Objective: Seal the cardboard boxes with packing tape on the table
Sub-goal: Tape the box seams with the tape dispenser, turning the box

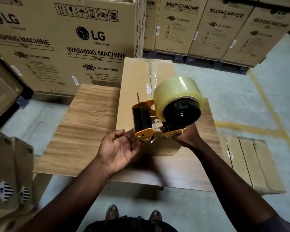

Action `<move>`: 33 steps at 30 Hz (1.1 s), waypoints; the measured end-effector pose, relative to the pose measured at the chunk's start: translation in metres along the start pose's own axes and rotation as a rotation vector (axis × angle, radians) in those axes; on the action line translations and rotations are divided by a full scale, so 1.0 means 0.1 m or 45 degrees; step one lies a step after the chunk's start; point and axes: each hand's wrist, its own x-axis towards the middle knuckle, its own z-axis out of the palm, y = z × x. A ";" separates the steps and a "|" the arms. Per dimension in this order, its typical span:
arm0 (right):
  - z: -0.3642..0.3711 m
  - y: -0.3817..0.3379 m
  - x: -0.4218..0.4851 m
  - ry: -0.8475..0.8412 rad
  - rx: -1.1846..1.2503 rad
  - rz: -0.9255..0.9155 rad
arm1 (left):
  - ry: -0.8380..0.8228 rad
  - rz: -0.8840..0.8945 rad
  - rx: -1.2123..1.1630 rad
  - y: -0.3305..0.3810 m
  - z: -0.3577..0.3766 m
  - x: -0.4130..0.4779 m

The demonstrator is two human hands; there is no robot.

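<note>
A long cardboard box [134,91] lies on the wooden table [84,124], with clear tape along its top seam. Above its near end I hold an orange tape dispenser [147,124] carrying a big roll of clear tape [176,92]. My right hand [186,136] grips the dispenser's handle from below. My left hand [119,148] is palm up with loosely curled fingers, its fingertips touching the dispenser's roller end. The box's near end is partly hidden behind the dispenser and my hands.
Large washing machine cartons [84,47] stand stacked behind the table and along the back right. Flat cardboard boxes [251,163] lie on the floor to the right. Another brown carton [8,178] stands at my left. Yellow floor lines run on the right.
</note>
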 end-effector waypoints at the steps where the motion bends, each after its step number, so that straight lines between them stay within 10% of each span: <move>1: 0.03 0.04 0.01 0.008 -0.052 -0.036 | 0.064 -0.001 0.023 0.00 -0.01 -0.02; 8: 0.21 0.19 0.02 -0.066 -0.218 0.018 | 0.484 0.174 0.499 0.08 -0.01 -0.04; 33: 0.00 0.22 0.41 -0.380 -0.749 0.261 | 0.546 0.364 1.127 0.83 -0.73 0.04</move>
